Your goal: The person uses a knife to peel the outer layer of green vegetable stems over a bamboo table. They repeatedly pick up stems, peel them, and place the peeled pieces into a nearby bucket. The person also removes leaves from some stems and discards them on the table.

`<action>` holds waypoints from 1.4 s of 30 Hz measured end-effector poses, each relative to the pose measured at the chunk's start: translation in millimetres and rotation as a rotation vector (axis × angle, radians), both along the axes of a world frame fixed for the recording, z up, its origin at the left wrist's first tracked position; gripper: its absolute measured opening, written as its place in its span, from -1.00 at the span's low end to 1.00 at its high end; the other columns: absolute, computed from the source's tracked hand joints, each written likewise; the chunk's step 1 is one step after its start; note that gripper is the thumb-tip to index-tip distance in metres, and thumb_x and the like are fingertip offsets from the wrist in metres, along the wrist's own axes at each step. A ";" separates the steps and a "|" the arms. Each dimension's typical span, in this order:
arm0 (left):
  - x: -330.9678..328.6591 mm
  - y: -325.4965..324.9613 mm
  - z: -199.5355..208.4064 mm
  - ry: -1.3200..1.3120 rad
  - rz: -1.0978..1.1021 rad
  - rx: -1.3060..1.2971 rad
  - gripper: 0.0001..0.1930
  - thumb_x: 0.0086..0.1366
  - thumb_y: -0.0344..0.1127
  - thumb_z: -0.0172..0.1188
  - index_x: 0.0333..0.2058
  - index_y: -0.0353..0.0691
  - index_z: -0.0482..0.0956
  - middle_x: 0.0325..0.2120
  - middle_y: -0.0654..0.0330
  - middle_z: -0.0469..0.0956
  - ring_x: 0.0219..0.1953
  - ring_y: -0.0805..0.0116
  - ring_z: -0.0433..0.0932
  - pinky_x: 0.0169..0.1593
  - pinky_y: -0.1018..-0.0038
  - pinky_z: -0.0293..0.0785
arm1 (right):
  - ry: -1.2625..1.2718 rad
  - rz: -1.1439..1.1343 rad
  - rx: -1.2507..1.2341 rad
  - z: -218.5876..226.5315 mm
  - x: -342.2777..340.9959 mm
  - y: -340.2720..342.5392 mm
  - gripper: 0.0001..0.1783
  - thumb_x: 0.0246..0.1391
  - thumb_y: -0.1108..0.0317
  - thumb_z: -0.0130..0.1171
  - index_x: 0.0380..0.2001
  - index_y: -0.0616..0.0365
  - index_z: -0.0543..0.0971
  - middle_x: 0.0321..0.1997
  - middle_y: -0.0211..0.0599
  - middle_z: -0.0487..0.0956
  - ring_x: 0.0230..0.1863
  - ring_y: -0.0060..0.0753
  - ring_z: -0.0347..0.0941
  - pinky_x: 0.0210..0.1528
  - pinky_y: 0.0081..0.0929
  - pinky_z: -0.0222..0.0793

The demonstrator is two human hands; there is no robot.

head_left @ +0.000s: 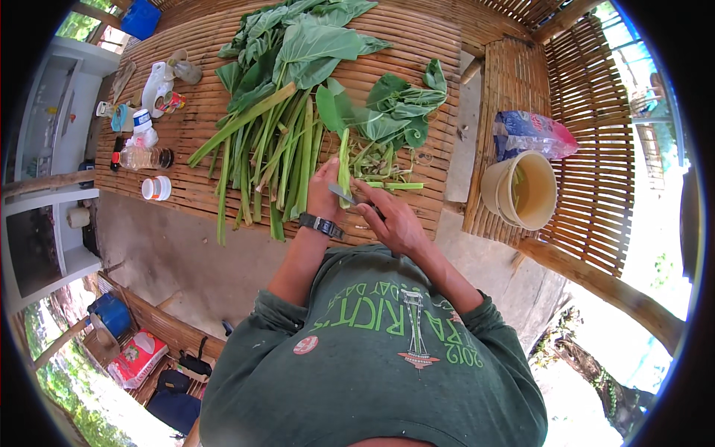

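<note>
Near the front edge of the bamboo table, my left hand is closed around a pale green leaf stalk held upright. My right hand grips a small knife, its blade against the stalk's lower end; the handle is mostly hidden by my fingers. Left of my hands lies a big bundle of long green stalks with broad leaves at the far end. More leaves lie to the right. Green peelings and cut stalk pieces are scattered beside my right hand.
The slatted bamboo table holds a clear bottle, a white jar and small containers at left. On the bamboo bench at right stand a cream bucket with liquid and a purple-pink plastic bag.
</note>
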State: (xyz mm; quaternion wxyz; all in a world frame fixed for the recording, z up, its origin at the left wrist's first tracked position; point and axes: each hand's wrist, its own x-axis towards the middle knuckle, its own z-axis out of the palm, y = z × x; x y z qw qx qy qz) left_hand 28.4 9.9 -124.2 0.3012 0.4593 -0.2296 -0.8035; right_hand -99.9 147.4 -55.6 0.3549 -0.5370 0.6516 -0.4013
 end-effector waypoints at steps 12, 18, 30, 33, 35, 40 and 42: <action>-7.2 17.1 26.6 0.029 -0.030 -0.034 -0.62 0.65 -0.22 0.02 0.28 -0.28 0.53 -0.19 0.25 0.69 -0.24 0.50 0.64 -0.18 0.53 0.63 | 0.013 -0.044 0.043 -11.5 -17.3 -20.7 -0.42 0.47 0.08 0.08 0.44 0.03 0.39 0.13 0.15 0.63 0.06 0.24 0.59 0.08 -0.03 0.53; -7.1 18.3 37.8 -0.001 -0.031 -0.059 -0.64 0.63 -0.23 0.06 0.23 -0.30 0.57 -0.17 0.28 0.70 -0.22 0.54 0.65 -0.18 0.56 0.60 | 0.030 -0.064 -0.031 -22.7 -19.4 -23.0 -0.42 0.48 0.06 0.07 0.45 -0.01 0.38 0.14 0.15 0.62 0.06 0.25 0.58 0.09 -0.01 0.53; -7.5 22.5 51.8 -0.112 -0.061 -0.080 -0.67 0.61 -0.21 0.06 0.17 -0.25 0.60 -0.46 0.33 0.58 -0.57 0.52 0.52 -0.55 0.54 0.49 | 0.151 -0.093 -0.098 -27.9 -28.0 -38.8 -0.42 0.48 0.09 0.06 0.48 -0.11 0.36 -0.12 -0.06 0.60 -0.20 0.14 0.60 -0.17 -0.04 0.53; -6.4 22.6 52.6 -0.094 -0.058 -0.070 -0.65 0.61 -0.22 0.07 0.21 -0.27 0.57 -0.45 0.32 0.57 -0.56 0.52 0.50 -0.54 0.53 0.50 | 0.173 -0.099 -0.121 -29.8 -29.7 -42.5 -0.43 0.48 0.11 0.06 0.48 -0.13 0.35 -0.18 -0.10 0.57 -0.25 0.11 0.57 -0.21 -0.04 0.52; -5.6 22.8 56.5 -0.093 -0.059 -0.057 -0.64 0.61 -0.22 0.07 0.23 -0.28 0.56 -0.46 0.32 0.56 -0.55 0.52 0.49 -0.53 0.52 0.50 | 0.183 -0.098 -0.117 -29.7 -29.8 -44.1 -0.43 0.48 0.12 0.06 0.48 -0.14 0.35 -0.20 -0.11 0.55 -0.28 0.10 0.56 -0.22 -0.05 0.51; 0.0 21.0 58.1 -0.017 -0.088 -0.057 -0.64 0.63 -0.25 0.04 0.26 -0.27 0.54 -0.32 0.30 0.66 -0.52 0.58 0.55 -0.52 0.56 0.54 | 0.190 -0.090 -0.034 -22.0 -29.1 -49.2 -0.46 0.48 0.18 0.06 0.46 -0.14 0.40 -0.20 -0.11 0.55 -0.27 0.10 0.56 -0.20 -0.06 0.51; 1.3 20.4 58.6 -0.019 -0.107 -0.045 -0.61 0.62 -0.24 0.05 0.29 -0.25 0.51 -0.38 0.30 0.57 -0.50 0.55 0.51 -0.52 0.55 0.49 | 0.135 -0.116 -0.135 -29.0 -31.3 -53.0 -0.51 0.48 0.23 0.05 0.41 -0.09 0.46 -0.22 -0.08 0.57 -0.25 0.09 0.58 -0.19 -0.08 0.52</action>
